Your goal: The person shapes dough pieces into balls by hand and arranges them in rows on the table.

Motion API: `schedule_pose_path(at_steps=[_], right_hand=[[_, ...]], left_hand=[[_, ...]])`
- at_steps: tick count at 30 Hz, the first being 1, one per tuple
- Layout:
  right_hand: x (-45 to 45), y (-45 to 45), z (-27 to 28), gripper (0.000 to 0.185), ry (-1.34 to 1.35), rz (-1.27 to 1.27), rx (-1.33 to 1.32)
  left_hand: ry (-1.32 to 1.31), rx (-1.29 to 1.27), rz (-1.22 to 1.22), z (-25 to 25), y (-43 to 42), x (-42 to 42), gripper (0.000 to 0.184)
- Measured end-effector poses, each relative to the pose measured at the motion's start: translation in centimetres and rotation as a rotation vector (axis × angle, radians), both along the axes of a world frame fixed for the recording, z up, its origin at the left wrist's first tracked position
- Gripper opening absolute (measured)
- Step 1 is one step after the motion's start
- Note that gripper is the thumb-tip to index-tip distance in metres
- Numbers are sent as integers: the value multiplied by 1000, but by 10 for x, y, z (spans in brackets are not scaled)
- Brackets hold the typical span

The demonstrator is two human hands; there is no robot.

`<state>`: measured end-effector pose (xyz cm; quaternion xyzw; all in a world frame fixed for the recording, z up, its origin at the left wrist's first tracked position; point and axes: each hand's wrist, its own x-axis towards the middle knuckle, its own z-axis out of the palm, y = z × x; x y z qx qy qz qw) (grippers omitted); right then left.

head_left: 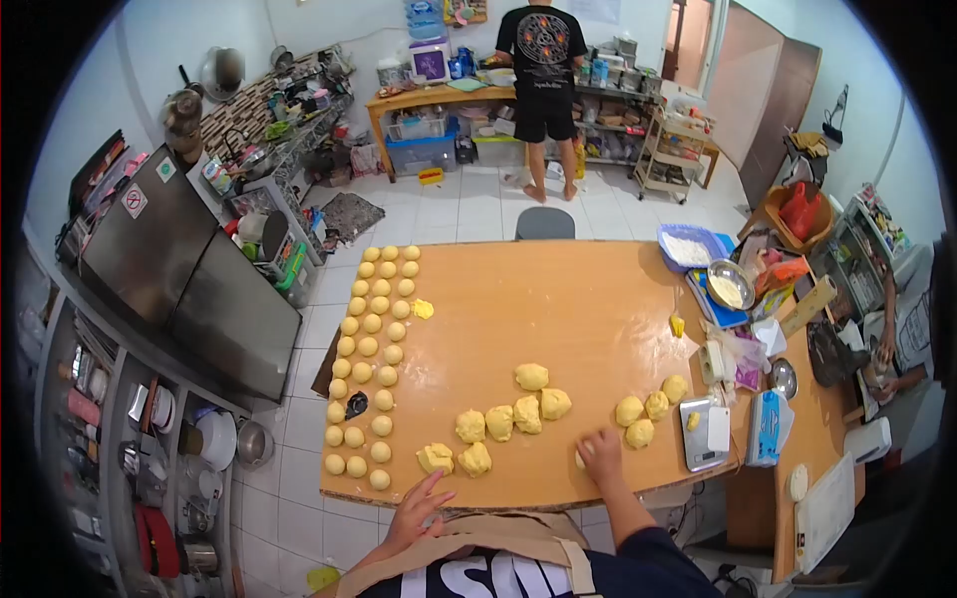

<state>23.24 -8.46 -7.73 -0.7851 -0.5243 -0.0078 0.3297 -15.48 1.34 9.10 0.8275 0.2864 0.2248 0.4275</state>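
Note:
My right hand [601, 458] is cupped over a small piece of yellow dough on the table near its front edge; only the dough's left rim shows. My left hand [417, 511] is at the table's front edge, fingers stretched apart and holding nothing. Just beyond it lie two rough dough lumps, one on the left [435, 458] and one on the right [475, 459]. Several more rough lumps [527, 415] sit mid-table. Others [657, 405] are grouped to the right of my right hand. Smooth round dough balls [372, 323] stand in rows along the left side.
A kitchen scale [706, 435] stands at the table's right side, near a blue packet [768, 429]. Behind are a steel bowl [731, 285] and a basin of white flour [688, 246]. A stool [545, 223] is beyond the table. One person [543, 70] stands at the back counter; another is at the far right.

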Motion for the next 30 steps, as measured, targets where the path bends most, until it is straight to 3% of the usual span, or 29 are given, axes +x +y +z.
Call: schedule_pose_path(at_steps=[2,5,8,10,13,16,19,22,25,28,30], right_hand=[[-20,39,25,17,91,-124,118],[-65,50,4,16,50,-67,-18],[-73,2,-21,14,89,349,151],[-47,-33,-25,15,145,459,152],[-8,-33,-2,26,67,113,-273],[-21,25,32,40,212,-256,-160],[-66,44,10,48,6,-172,-49],[-72,-1,-21,44,-73,288,-111],[-25,-49,-34,36,217,435,-42],[-9,-23,2,28,51,15,-225],[-21,18,21,24,160,-117,-19]], left_hand=[[25,3,-32,0,-3,-1,53],[12,47,-49,5,1,7,53],[-4,79,-54,1,5,3,54],[-12,36,-2,1,6,-3,53],[-8,-35,26,-4,1,-8,52],[15,-25,0,-7,-1,-6,52],[5,-5,-17,-3,-2,1,53],[10,47,-41,-2,3,2,54],[-17,37,-4,-5,1,-1,54],[-18,-20,5,-7,0,-4,55],[-9,-10,-23,-7,0,-1,55]])
